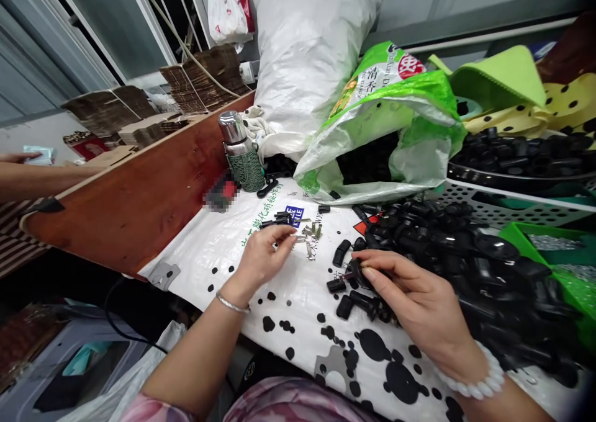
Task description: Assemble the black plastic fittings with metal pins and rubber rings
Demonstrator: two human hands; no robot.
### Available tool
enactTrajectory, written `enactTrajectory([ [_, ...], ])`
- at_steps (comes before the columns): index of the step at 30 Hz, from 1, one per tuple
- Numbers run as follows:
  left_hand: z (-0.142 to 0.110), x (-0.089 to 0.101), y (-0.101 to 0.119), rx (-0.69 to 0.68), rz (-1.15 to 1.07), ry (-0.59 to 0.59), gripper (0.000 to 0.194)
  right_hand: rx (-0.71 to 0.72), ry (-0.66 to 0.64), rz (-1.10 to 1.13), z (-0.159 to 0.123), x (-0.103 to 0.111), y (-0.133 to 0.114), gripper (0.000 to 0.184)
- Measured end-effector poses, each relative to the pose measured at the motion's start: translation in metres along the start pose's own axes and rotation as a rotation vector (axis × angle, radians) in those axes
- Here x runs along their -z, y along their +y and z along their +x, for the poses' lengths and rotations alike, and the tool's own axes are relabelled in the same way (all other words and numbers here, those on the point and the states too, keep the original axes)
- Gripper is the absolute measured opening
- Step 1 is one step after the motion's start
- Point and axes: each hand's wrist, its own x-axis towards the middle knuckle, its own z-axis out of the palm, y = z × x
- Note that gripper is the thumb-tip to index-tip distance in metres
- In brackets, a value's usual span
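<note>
My left hand [266, 255] is over the white sheet, thumb and forefinger pinched together beside a few small metal strips [313, 231]. Whatever is between those fingertips is too small to make out. Several black tube-like pieces [279, 219] lie just beyond that hand. My right hand [414, 295] grips a black plastic part [357, 272] between thumb and fingers, with a thin strip sticking out of its left side. Loose black plastic pieces [343, 252] surround it, and a large heap of similar black parts [493, 273] spreads to its right.
A steel flask [244, 155] stands by the brown wooden board [139, 186]. At the back are a green-white plastic bag [419, 130] and a big white sack [307, 49]. A green tray [526, 236] sits right. Another person's arm [41, 183] shows at left.
</note>
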Motion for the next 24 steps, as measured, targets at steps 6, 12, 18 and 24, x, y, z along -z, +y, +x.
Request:
enactTrajectory([
  [6,0.041,-0.001,-0.025,0.043,0.377,-0.122,0.017,0.060,-0.004,-0.051,0.000,0.001,-0.002,0.012],
  [12,0.055,-0.013,-0.022,0.121,0.425,-0.239,0.010,0.085,0.010,-0.029,0.001,0.003,-0.005,0.009],
  [18,0.065,-0.010,-0.022,0.209,0.235,-0.194,0.011,0.095,0.023,-0.017,0.000,0.006,-0.010,0.007],
  [24,0.063,-0.004,-0.014,0.293,-0.232,-0.069,0.019,0.109,0.050,0.003,-0.001,0.008,-0.012,0.006],
])
